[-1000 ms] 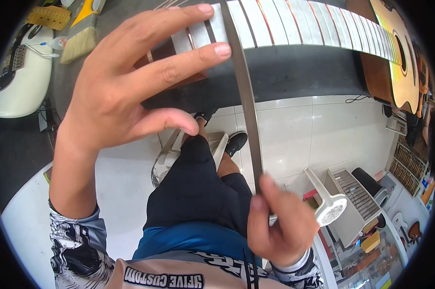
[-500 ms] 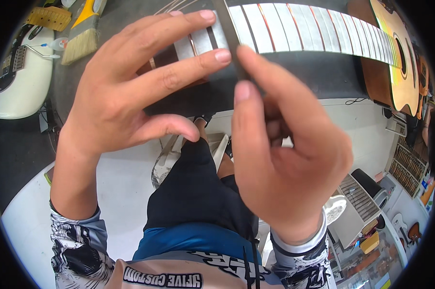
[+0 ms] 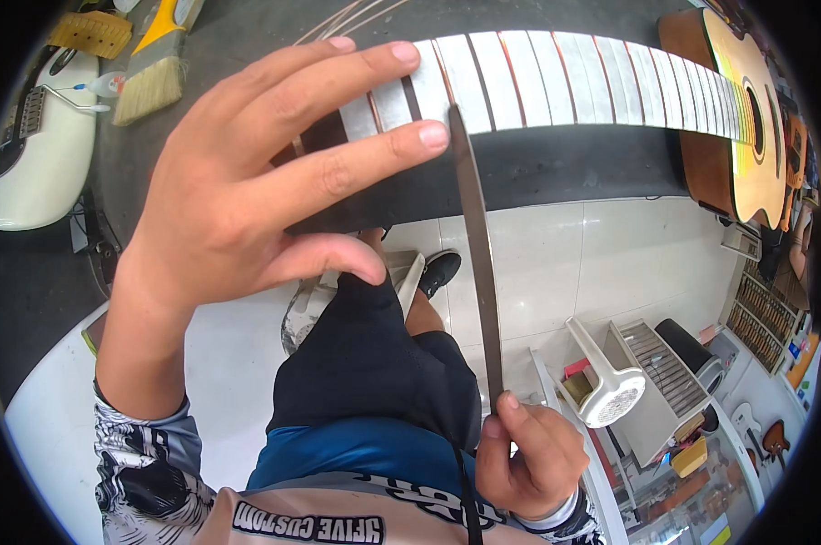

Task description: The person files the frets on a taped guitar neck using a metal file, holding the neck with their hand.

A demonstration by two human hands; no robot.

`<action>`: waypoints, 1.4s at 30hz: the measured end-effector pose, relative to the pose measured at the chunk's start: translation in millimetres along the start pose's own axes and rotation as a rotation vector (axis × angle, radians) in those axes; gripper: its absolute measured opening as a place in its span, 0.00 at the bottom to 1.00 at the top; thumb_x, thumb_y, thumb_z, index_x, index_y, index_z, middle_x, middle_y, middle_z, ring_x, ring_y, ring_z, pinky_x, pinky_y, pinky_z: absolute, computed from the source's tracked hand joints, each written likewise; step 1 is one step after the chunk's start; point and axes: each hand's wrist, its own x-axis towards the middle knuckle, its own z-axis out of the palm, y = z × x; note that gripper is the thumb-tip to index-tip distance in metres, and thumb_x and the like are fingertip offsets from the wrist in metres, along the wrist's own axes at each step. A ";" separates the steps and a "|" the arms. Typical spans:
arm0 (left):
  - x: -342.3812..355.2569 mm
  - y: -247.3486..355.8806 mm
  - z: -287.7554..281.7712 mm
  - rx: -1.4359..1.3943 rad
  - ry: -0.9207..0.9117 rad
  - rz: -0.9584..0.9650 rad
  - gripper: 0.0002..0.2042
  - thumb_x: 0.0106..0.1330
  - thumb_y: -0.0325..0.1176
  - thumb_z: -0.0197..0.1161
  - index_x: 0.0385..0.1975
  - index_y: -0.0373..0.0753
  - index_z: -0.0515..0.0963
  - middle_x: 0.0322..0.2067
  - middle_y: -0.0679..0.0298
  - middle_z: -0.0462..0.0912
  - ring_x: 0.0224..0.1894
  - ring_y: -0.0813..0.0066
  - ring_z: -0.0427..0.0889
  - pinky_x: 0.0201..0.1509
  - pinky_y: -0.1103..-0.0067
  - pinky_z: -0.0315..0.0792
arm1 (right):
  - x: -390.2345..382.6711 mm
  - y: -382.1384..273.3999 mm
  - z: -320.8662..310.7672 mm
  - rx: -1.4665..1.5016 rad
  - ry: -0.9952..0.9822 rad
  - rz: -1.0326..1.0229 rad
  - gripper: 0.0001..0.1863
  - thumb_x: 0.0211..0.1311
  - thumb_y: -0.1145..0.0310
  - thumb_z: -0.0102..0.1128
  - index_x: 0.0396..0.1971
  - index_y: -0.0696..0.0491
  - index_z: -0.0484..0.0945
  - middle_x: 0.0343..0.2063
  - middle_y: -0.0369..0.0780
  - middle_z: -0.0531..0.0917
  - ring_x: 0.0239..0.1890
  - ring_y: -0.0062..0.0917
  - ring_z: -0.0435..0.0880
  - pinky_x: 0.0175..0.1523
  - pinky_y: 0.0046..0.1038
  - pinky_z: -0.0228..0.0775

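An acoustic guitar (image 3: 748, 186) lies across the dark bench with its neck pointing left. Pale strips, perhaps masking tape, cover the fretboard (image 3: 542, 77) between the frets. My left hand (image 3: 233, 195) is spread over the head end of the neck; two fingertips rest at its edge and the thumb hangs off the near side. In my right hand (image 3: 536, 459), low and close to my body, the end of a long flat metal file (image 3: 478, 259) is pinched between thumb and fingers. The file's far tip meets the near edge of the fretboard, beside my left index fingertip.
A white electric guitar (image 3: 51, 173) lies at the left, near a yellow-handled brush (image 3: 151, 89) and a small bottle (image 3: 109, 84). Loose strings (image 3: 356, 16) curl behind my left hand. Below the bench at right stand a white long-handled object (image 3: 606, 381) and a slatted rack (image 3: 666, 372).
My right hand has drawn back toward my body with the file, from over the fretboard to near my waist. The neck appears slightly lower in view; my left hand stays spread on it.
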 end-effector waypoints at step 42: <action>0.4 5.0 -1.4 -0.070 -0.040 -0.092 0.38 0.51 0.69 0.64 0.56 0.46 0.84 0.59 0.46 0.79 0.60 0.43 0.79 0.63 0.60 0.75 | 47.9 12.1 13.1 0.118 0.061 -0.046 0.25 0.48 0.87 0.67 0.50 0.62 0.84 0.22 0.40 0.84 0.18 0.24 0.80 0.23 0.24 0.71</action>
